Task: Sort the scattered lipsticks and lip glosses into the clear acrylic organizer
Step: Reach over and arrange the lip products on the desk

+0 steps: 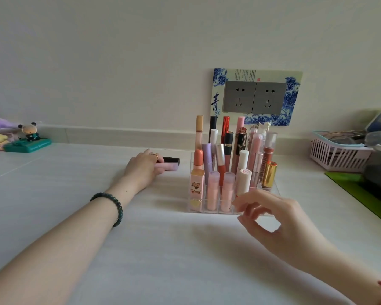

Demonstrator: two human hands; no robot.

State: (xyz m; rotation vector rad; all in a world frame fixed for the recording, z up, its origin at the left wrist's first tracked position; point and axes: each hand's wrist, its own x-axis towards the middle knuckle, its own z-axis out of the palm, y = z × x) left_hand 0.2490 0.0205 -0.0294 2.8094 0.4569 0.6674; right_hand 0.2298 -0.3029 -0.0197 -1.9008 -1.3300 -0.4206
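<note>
The clear acrylic organizer point(274, 189) stands on the white table, holding several upright lipsticks and lip glosses. Just left of it lie a black lipstick point(172, 160) and a pale pink tube point(167, 167). My left hand point(142, 167) reaches over them with its fingers curled round the pink tube; the tube's left end is hidden under the hand. My right hand point(273, 219) hovers at the organizer's front right corner, fingers loosely curled, holding nothing.
A pink slatted basket point(337, 156) and a green mat point(356, 188) sit at the right. Small figurines point(29, 133) on a teal base stand at the far left. A wall socket plate point(254, 96) is behind the organizer.
</note>
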